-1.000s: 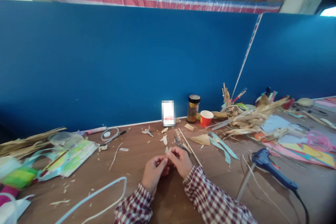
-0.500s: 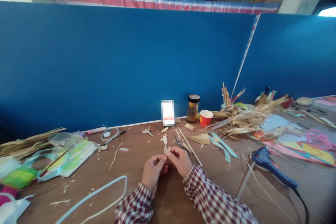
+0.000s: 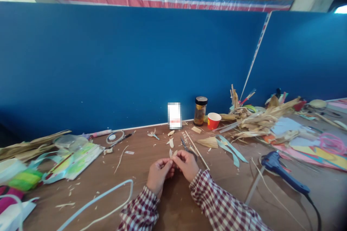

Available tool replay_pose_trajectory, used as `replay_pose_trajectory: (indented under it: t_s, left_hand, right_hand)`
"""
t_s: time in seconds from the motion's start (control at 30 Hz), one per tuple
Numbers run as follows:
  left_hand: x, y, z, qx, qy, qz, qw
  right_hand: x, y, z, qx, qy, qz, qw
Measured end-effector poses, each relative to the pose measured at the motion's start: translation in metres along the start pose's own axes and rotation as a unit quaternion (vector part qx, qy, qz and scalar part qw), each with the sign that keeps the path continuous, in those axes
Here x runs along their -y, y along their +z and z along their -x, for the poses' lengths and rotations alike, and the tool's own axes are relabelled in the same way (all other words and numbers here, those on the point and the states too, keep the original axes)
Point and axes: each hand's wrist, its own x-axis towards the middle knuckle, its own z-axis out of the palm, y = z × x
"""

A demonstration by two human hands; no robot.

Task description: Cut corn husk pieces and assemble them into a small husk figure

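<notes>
Pinching a small pale husk piece (image 3: 172,153) between both sets of fingertips, I hold my left hand (image 3: 158,174) and right hand (image 3: 187,165) close together, low over the brown table (image 3: 141,173), with scissors (image 3: 187,148) just beyond.

- Two hands, left (image 3: 158,173) and right (image 3: 187,164), near centre.
- One jar (image 3: 200,111), far.
- One red cup (image 3: 214,121), beside it.
- One blue glue gun (image 3: 284,175), right.
</notes>
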Motion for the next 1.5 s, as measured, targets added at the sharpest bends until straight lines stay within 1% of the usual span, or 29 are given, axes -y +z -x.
replay_pose_trajectory:
  t_s: [0.53, 0.77, 0.93, 1.5]
  left_hand:
    - [-0.0021, 0.0022, 0.0023, -0.003, 0.003, -0.027, 1.0]
    - [-0.0009, 0.002, 0.0008, -0.006, -0.004, -0.021, 1.0]
    - [0.0012, 0.0002, 0.0002, 0.001, 0.008, -0.017, 1.0]
    - [0.0008, -0.0006, -0.0001, 0.009, -0.003, -0.014, 1.0]
  right_hand:
    - [-0.0034, -0.0015, -0.0004, 0.006, -0.013, 0.013, 1.0]
    - [0.0003, -0.0012, 0.0005, 0.001, -0.009, 0.017, 1.0]
    - [0.0022, -0.0019, 0.001, -0.003, -0.012, 0.025, 1.0]
    - [0.0004, -0.0006, 0.0004, 0.01, -0.01, 0.007, 1.0]
